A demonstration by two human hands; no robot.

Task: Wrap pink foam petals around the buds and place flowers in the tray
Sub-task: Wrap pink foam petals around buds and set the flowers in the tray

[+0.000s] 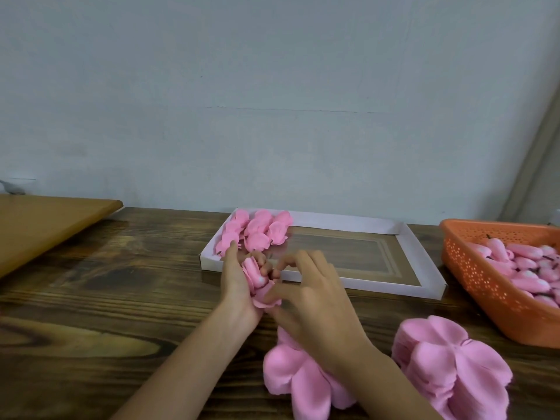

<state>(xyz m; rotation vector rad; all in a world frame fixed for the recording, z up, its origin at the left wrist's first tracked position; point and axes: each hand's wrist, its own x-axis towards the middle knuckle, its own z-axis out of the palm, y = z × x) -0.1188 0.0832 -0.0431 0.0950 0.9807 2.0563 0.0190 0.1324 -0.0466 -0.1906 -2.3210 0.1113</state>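
Bud (254,272): pale pink, upright in the left palm, above the worktop (121,283) and just in front of the tray's near-left corner; not yet in the tray.
Petal sheet (266,300): pink foam, partly folded up round the bud, lower lobes hanging loose at the heel of the palm.
Left hand (235,283): grip closed round bud and petal sheet together, fingers curled over the far side.
Right hand (315,298): thumb on the petal sheet, fingers curled in toward the bud; grip reads as pinching the foam.
Tray (333,223): white card rim; finished flowers (257,230) clustered in the far-left corner, the remainder bare.
Supplies: two petal stacks (454,368) near the right forearm, one partly under it; orange basket (472,268) of buds at right.
Step (judged): wrap in progress, not closed.
Risk 1: foam springs open if either grip slackens before the lobes overlap.
Risk 2: bud slides down or tilts inside the sheet, giving a lopsided flower.
Risk 3: hard pinching may crease or tear thin foam.
Risk 4: right forearm drags the nearer stack and scatters sheets.
Risk 5: setting down beside the cluster may knock finished flowers over.
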